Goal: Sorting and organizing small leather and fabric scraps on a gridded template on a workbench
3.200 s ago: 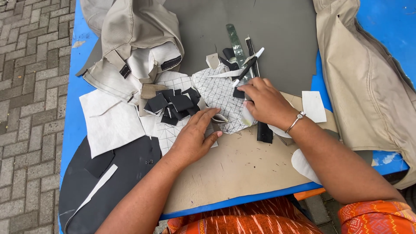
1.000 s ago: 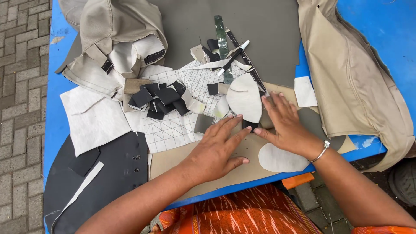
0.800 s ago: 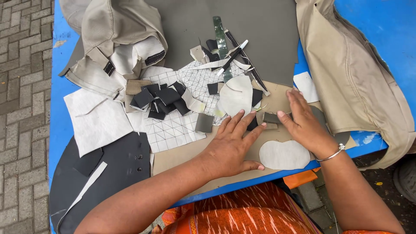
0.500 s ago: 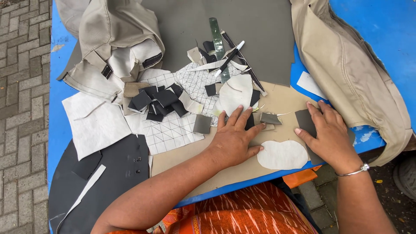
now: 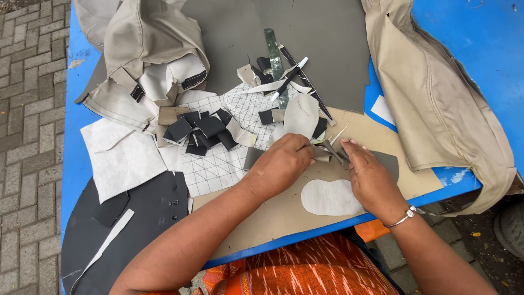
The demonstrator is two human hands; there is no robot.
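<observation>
My left hand (image 5: 281, 164) is curled, its fingertips pinching a small grey folded scrap (image 5: 326, 151) over the brown card sheet (image 5: 273, 216). From the other side, the thumb and fingertips of my right hand (image 5: 372, 179) meet the same scrap. That hand rests over a dark grey cut piece (image 5: 391, 161). A white oval piece (image 5: 329, 197) lies flat just below both hands. A second white oval (image 5: 301, 114) sits just above my left hand.
Black scraps (image 5: 199, 131) are piled on white quilted fabric (image 5: 218, 164). Beige garments lie at the left (image 5: 147, 54) and right (image 5: 436, 109) on the blue table (image 5: 480, 33). A grey sheet (image 5: 311, 27), a white pen (image 5: 290, 78), a green strip (image 5: 272, 49) and a dark leather piece (image 5: 136, 218) are also there.
My right hand reached right to the dark grey piece and has come back to the middle with it. Both hands now meet at the small grey scrap.
</observation>
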